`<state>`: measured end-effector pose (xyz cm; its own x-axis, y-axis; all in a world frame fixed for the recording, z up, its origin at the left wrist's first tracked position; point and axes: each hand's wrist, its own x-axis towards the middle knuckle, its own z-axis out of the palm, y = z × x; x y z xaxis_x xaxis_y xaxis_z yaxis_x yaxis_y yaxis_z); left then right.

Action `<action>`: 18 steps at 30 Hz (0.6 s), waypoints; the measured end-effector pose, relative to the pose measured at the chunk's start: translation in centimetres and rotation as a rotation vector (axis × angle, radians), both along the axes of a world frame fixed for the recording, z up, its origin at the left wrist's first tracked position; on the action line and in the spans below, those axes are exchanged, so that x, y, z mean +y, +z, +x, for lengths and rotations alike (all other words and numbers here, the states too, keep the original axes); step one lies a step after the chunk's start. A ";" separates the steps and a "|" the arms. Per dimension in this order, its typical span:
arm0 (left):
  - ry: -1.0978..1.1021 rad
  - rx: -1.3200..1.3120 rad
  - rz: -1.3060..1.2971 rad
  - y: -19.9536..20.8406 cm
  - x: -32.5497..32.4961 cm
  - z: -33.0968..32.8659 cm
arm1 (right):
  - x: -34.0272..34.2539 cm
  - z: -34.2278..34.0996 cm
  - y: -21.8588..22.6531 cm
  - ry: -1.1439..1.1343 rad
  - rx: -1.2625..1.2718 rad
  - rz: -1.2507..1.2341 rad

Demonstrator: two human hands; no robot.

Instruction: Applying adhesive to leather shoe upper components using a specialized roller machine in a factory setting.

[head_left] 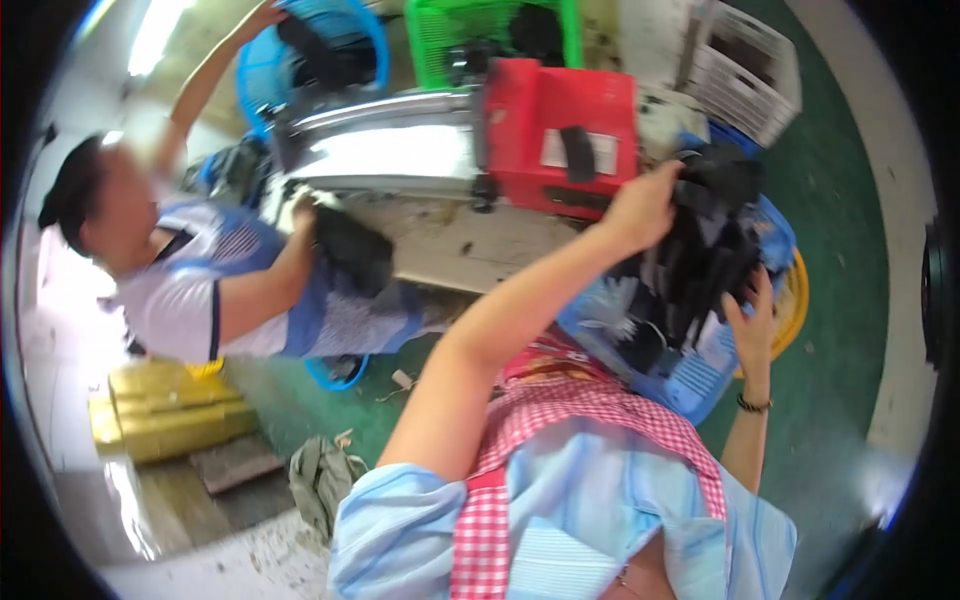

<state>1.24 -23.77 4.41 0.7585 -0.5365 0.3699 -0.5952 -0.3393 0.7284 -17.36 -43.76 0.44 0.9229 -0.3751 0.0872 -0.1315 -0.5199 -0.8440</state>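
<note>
My left hand [645, 208] reaches across and is closed on the edge of a dark bundle of black cloth pieces [722, 178]. What the pieces are exactly is too blurred to tell. Below, more black strips [700, 280] hang or lie in a light blue plastic basket [700, 378]. My right hand [752, 322], with a dark bracelet at its wrist, is at the basket's right side. Its thumb and fingers are spread apart beside the black strips, and its fingertips are partly hidden against them. Clear plastic [605, 310] lies at the basket's left side.
A red machine [560, 110] with a long shiny roller [390, 135] stands on a worn table [480, 245]. Across it, another person [240, 270] holds black cloth [352, 250]. Behind are a blue basket [382, 60], a green crate [417, 40] and a white crate [735, 95]. Yellow bundles [170, 410] lie left.
</note>
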 end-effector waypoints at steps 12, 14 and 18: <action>0.004 -0.497 0.479 4.7 3.5 -11.3 | 2.3 1.5 6.7 0.005 -0.187 1.343; -0.087 -0.566 0.490 2.1 3.8 -12.0 | 2.0 1.7 5.8 -0.110 -0.122 1.259; -0.303 -0.197 0.321 0.5 4.0 -10.4 | 0.6 1.0 3.0 -0.070 0.010 1.435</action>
<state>-9.18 -19.77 4.87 0.4831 -0.8329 0.2701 -0.8178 -0.3191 0.4790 -16.41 -43.12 3.47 0.8976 -0.1752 -0.4045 -0.1297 0.7720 -0.6222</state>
